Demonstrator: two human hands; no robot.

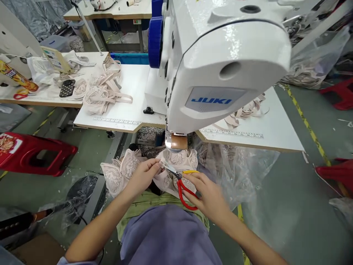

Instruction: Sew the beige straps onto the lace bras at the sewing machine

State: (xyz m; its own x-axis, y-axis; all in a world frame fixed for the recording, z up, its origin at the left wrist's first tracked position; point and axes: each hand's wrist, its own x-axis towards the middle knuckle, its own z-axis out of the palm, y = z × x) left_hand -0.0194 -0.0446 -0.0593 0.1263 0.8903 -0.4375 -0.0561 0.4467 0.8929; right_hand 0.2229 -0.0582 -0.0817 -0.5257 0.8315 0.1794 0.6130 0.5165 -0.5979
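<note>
A cream lace bra (175,158) lies below the sewing machine's head, over my lap, with one cup (121,173) spread out to the left. My left hand (145,176) is closed, pinching a small pale edge of the bra between thumb and fingertips. In my right hand (206,191) is a pair of scissors (180,193) with a red handle loop and a yellow part. Their blades point left, reaching the pale edge close to my left fingertips. Whether the blades touch the fabric is hard to tell.
A white JUKI sewing machine (231,70) overhangs the work, its table (132,79) notched at the front. More bras (100,92) are heaped at left, and beige pieces (245,112) at right. A plastic bag (234,169) hangs beneath. A red stool (35,152) stands left.
</note>
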